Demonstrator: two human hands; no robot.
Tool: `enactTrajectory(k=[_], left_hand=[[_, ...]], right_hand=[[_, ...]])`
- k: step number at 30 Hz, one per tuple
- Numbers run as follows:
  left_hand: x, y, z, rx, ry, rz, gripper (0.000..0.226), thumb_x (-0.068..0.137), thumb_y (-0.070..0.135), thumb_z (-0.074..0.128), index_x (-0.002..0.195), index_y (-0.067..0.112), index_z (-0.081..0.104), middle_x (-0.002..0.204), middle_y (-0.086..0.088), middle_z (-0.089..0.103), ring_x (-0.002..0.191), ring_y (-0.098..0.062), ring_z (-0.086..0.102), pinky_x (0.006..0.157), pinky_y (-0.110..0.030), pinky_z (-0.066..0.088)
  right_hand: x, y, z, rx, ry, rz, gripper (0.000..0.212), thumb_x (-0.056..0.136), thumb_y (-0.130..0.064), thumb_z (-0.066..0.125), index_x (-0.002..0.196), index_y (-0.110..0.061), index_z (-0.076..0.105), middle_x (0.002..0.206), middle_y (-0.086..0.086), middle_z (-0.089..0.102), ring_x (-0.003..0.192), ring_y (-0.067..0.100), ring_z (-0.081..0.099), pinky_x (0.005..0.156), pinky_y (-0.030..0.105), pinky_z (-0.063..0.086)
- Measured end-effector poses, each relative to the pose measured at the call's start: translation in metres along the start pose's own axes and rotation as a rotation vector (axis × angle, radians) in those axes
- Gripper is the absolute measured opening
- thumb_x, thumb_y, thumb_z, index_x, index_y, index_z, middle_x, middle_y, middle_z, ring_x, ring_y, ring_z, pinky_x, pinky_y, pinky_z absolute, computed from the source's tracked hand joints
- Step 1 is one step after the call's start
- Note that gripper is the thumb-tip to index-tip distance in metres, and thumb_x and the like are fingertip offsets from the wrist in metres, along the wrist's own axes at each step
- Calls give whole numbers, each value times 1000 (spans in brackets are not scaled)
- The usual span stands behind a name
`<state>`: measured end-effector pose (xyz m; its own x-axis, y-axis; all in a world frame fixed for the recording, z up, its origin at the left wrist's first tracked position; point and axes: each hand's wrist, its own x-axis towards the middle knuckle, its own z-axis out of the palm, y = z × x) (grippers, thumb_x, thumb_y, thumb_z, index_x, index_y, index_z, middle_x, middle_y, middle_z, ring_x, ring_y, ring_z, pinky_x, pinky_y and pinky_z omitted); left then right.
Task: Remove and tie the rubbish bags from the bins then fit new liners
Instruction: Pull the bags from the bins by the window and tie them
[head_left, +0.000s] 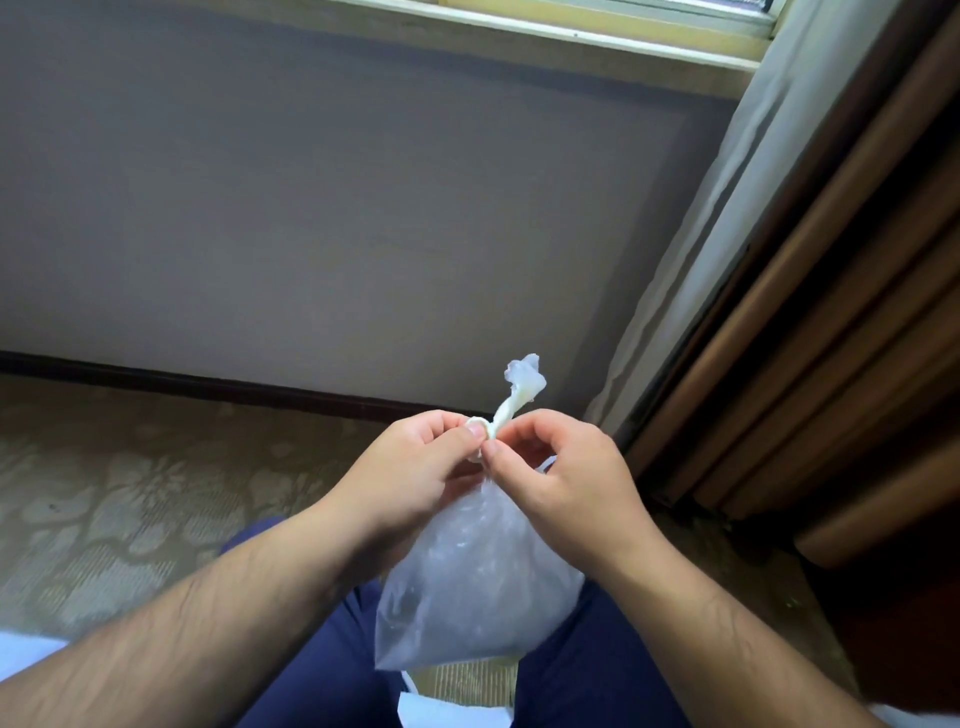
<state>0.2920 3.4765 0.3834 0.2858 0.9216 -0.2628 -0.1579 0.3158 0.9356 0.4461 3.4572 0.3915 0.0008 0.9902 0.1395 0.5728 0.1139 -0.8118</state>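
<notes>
head view, lower centre of the frame: pinching the twisted neck (511, 402) of the clear rubbish bag (467, 582) with left hand (410, 467) and right hand (566, 483), both clamped on it, hanging below over the lap (332, 665). likely to unwind on easing either pinch before cinching tight, or to tear under a hard yank.

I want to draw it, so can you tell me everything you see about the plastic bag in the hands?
The plastic bag is thin, see-through, cloudy and crinkly. Its puffed body hangs below the hands, in front of the blue trousers. Its neck is twisted into a white rope that loops once and pokes up, ending in a frilly tuft. The left hand and right hand both pinch the neck. What is inside is too unclear to tell.
</notes>
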Motion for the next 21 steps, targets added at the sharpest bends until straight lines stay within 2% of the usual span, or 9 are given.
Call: enactTrajectory(k=[4,6,9,13,16,19,21], left_hand=[[2,-3,-4,-43,-16,-5,17,98,12,57,99,-2,66,100,-21,71,97,-26,67,96,-37,55],[2,-2,-7,-40,-36,-19,17,94,11,63,101,-3,67,107,-24,72,100,-26,69,92,-34,55],[3,0,-12,16,-54,-18,34,77,18,72,101,-6,70,108,-27,70,98,-25,68,84,-27,56],[4,2,-17,47,-103,-38,33,73,17,70,96,-7,71,110,-33,66,95,-28,64,94,-37,53],[3,4,-19,61,-168,-49,27,64,15,70,87,0,74,94,-22,68,90,-23,62,87,-33,51],[1,6,-20,71,-231,-49,23,56,21,68,76,11,73,81,-7,67,80,-13,63,77,-27,51],[2,5,-21,38,-222,-51,15,63,14,64,76,13,72,81,-7,67,79,-15,63,77,-29,49]], right_hand=[[2,1,-1,-39,26,13,10,86,-25,71,76,-25,71,76,-10,71,79,4,64,66,13,46],[1,0,-2,-52,19,17,10,87,-26,72,77,-26,71,76,-10,71,79,4,64,66,13,46],[1,0,-2,-78,8,-3,11,87,-31,71,78,-25,72,76,-10,71,78,5,64,65,15,48],[1,0,-3,-112,-5,-54,14,87,-37,70,82,-25,74,80,-10,71,79,6,64,66,19,50],[2,0,-2,-142,13,-104,10,88,-30,71,83,-22,74,79,-10,70,80,9,63,69,26,51],[1,0,0,-108,14,-108,8,90,-25,70,84,-23,74,75,-13,70,76,5,64,64,17,48],[-1,0,2,-48,48,-97,7,91,-23,71,85,-23,75,75,-15,71,74,1,65,63,10,45]])
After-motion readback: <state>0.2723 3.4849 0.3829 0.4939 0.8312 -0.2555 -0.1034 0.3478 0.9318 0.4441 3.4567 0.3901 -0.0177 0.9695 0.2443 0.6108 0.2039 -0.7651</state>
